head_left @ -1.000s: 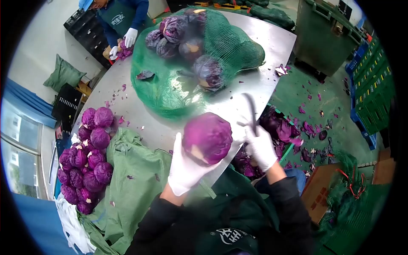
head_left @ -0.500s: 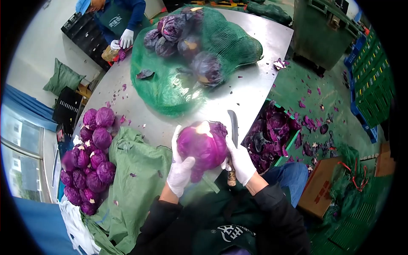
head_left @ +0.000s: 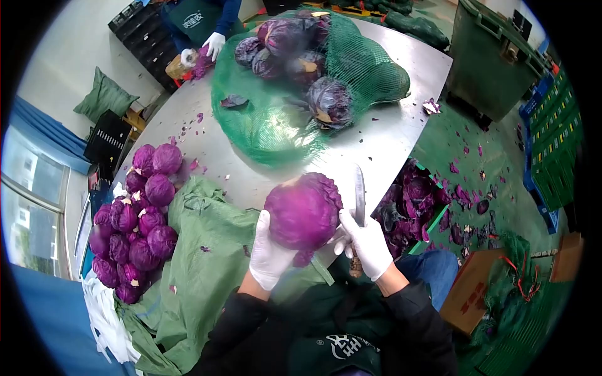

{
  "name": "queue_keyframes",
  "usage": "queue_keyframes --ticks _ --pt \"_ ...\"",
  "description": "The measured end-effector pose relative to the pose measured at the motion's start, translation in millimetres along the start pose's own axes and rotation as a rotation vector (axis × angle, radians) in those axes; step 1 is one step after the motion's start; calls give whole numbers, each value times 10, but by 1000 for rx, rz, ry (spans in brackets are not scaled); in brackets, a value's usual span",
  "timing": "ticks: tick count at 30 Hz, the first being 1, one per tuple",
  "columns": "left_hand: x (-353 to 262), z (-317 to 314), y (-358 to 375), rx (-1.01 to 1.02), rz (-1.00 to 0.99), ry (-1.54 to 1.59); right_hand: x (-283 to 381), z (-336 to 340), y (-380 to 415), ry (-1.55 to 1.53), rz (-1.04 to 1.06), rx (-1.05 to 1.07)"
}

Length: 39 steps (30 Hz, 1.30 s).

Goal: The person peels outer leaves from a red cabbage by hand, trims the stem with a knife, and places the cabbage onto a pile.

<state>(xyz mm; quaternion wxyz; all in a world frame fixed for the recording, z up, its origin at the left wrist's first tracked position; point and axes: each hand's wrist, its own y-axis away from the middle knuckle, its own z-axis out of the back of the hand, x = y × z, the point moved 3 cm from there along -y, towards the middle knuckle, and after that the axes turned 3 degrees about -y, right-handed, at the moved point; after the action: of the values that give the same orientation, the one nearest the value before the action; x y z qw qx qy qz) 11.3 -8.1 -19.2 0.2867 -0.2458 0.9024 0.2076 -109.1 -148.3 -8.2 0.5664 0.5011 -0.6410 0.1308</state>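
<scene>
A large purple cabbage [head_left: 302,212] rests in my gloved left hand [head_left: 269,254], which cups it from below and the left. My gloved right hand [head_left: 369,245] grips a knife [head_left: 359,191] by its worn handle, blade pointing up and away from me. The fingertips of that hand are beside the right side of the cabbage; whether they touch it I cannot tell. A loose leaf hangs under the cabbage. Beyond them, a green mesh bag [head_left: 263,135] on the metal table [head_left: 392,135] bears several darker cabbages [head_left: 329,102].
Several peeled purple cabbages [head_left: 143,219] are piled at the left beside a green sack [head_left: 207,244]. A crate of trimmed leaves [head_left: 407,207] stands right of the table, with scraps on the floor. A co-worker [head_left: 200,25] handles a cabbage at the far left. A green bin [head_left: 492,62] stands behind.
The cabbage has turned in my left hand, so its pale stem end no longer faces up. My right thumb has shifted and the knife blade is turned. The whole view has shifted slightly.
</scene>
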Motion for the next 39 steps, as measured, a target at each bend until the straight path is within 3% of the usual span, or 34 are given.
queue_keyframes --ticks 10,15,18,21,23,24,28,33,37,39 --pt "-132 68 107 81 78 264 76 -267 94 33 58 56" --pt "-289 150 176 7 83 476 69 -444 95 52 38 124" --pt "-578 342 362 -21 -134 263 -34 -460 7 195 17 159" --pt "-1139 553 659 -49 -511 42 -242 -351 -131 207 -55 124" --pt "-1589 766 946 -325 -775 -188 -369 -269 -206 252 -83 115" --pt "-1808 789 1141 -460 -810 -159 -443 -221 -250 276 -98 121" --pt "-2699 1094 1742 -940 -1083 -815 -634 -93 -377 350 -123 146" --pt "-3566 1519 1794 -1453 -1177 -1535 -937 32 -531 374 -170 147" --pt "-3990 1862 1185 -1337 -1102 -2017 -1057 28 -539 426 -225 85" --pt "-4063 1877 823 -1344 -866 -2268 -1002 -40 -485 401 -240 80"
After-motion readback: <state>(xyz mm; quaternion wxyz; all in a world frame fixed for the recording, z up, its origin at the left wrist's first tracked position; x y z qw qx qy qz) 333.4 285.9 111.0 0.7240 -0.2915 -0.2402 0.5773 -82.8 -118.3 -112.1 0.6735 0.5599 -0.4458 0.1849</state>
